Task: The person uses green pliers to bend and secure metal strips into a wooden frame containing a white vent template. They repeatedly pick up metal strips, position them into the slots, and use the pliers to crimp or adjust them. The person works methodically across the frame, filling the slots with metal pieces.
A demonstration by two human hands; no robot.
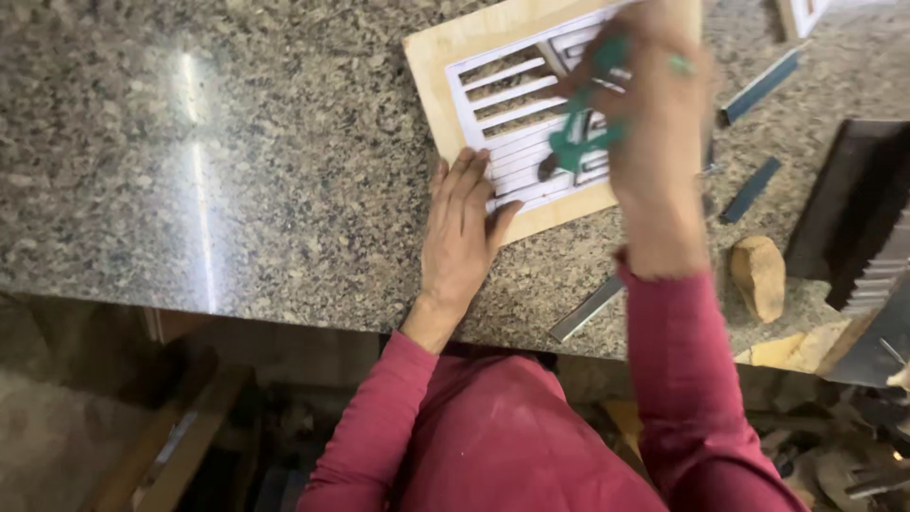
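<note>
Granite bench (237, 190) carries a slatted wooden panel (455, 57). Left hand (462, 228) presses flat, fingers spread, on it. Right hand (654, 104) grips a green tool (578, 133).

Head camera, steeply down, close above countertop (237, 190)

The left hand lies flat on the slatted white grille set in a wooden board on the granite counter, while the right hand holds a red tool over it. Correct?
Not quite: the tool in the right hand is green, not red, as the head view shows. The rest stands: the left hand lies flat on the white grille in its wooden board on the granite counter.
</note>
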